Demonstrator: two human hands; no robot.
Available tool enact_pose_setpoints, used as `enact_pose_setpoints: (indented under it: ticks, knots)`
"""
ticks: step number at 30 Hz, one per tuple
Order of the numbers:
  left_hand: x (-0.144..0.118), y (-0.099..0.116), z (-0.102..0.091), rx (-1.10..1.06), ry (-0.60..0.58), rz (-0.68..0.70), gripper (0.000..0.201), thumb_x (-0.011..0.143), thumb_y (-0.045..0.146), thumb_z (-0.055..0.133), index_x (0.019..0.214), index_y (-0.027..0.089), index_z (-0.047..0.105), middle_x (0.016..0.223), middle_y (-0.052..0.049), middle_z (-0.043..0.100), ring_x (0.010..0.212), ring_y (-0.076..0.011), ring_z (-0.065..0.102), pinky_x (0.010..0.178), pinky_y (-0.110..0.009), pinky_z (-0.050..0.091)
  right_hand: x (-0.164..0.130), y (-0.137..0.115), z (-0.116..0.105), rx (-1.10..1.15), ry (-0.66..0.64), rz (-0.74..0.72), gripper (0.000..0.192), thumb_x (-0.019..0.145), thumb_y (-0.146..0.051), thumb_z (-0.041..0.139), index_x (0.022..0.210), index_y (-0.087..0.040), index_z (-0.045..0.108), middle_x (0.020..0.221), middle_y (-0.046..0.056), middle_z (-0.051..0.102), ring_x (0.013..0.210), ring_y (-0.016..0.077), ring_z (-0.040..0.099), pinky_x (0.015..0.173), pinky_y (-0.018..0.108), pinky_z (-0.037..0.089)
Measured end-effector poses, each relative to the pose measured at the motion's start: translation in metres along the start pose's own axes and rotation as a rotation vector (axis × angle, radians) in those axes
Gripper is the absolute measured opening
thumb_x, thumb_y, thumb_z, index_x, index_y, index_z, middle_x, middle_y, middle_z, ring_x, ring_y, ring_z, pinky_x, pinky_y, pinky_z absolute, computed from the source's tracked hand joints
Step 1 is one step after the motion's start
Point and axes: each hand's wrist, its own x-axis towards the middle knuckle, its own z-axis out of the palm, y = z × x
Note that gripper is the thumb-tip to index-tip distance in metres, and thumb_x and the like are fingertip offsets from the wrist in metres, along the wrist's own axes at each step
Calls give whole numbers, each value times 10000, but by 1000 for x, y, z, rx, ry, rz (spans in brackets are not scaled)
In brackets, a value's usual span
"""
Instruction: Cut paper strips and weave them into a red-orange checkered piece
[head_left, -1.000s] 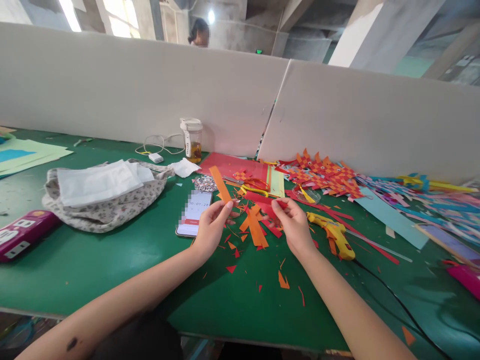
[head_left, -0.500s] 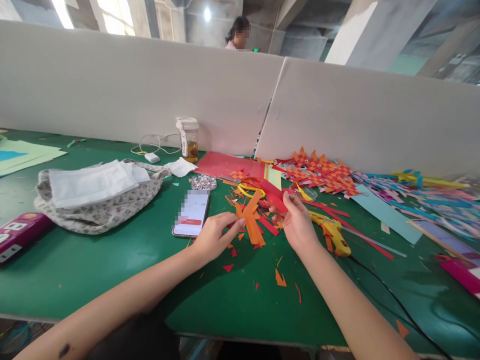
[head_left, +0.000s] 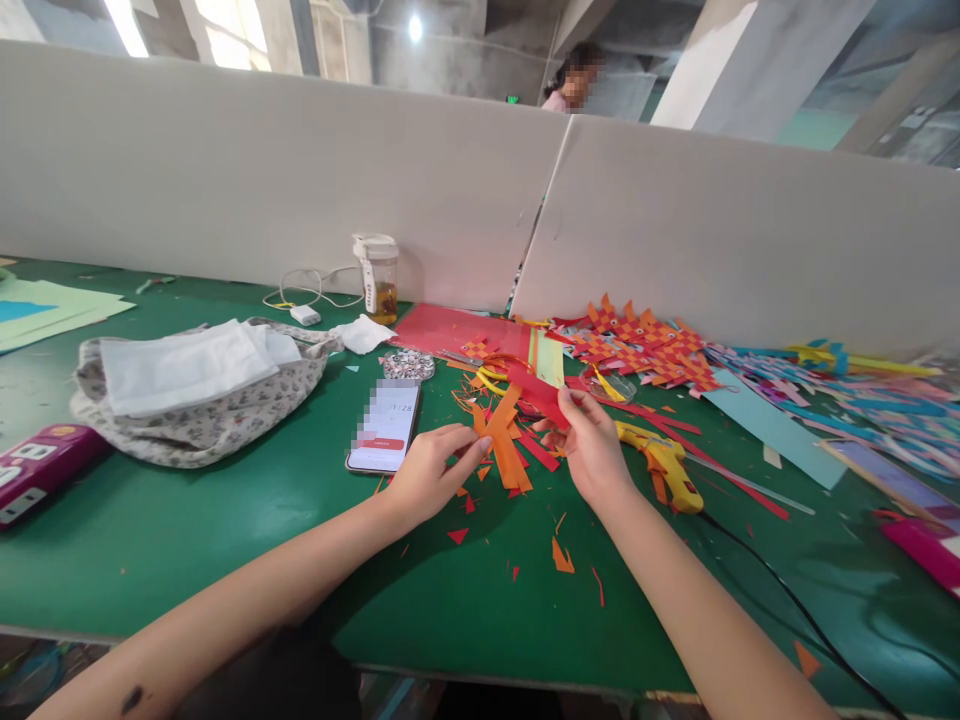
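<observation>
My left hand pinches the edge of crossed orange paper strips, held just over the green table. A folded red paper strip is gripped between thumb and fingers of my right hand, its far end reaching left above the orange strips. Behind the papers, yellow-handled scissors are partly covered. Loose red and orange scraps lie around and below both hands. Close to my right wrist rests a yellow glue gun with a black cord.
Left of my left hand lies a phone. Further left is a floral cloth bag with white cloth on it. A lidded cup stands by the partition. Woven red-orange paper pieces are piled at back right. Someone is beyond the partition.
My right hand has shifted slightly left with the red strip, bringing it closer over the orange strips. My left hand stays almost still. The person behind the partition has moved right.
</observation>
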Motion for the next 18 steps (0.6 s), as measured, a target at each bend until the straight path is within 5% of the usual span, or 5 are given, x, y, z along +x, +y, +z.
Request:
enact_pose_setpoints:
  ticks: [7, 13, 18]
  knots:
    - [0, 1, 1, -62, 8, -149, 319, 872, 404, 417, 710, 179, 575, 687, -13, 605, 662, -137, 557, 629, -241, 403, -6, 2, 5, -126, -80, 3, 323, 625, -453, 727, 776, -216, 570, 552, -54, 557, 465, 124, 576, 432, 233, 459]
    - [2, -8, 8, -452, 61, -312, 223, 790, 403, 565, 847, 191, 525, 772, -18, 645, 756, -161, 631, 691, -269, 476, -9, 5, 5, -216, -233, 7, 283, 669, -449, 697, 766, -212, 578, 551, -46, 599, 477, 123, 586, 478, 246, 492]
    - [5, -12, 14, -779, 42, -387, 346, 674, 254, 710, 930, 176, 491, 1007, -82, 646, 923, -180, 630, 839, -332, 484, -12, 3, 8, -270, -282, 44, 282, 685, -442, 682, 796, -200, 591, 535, -18, 636, 471, 134, 593, 488, 253, 489]
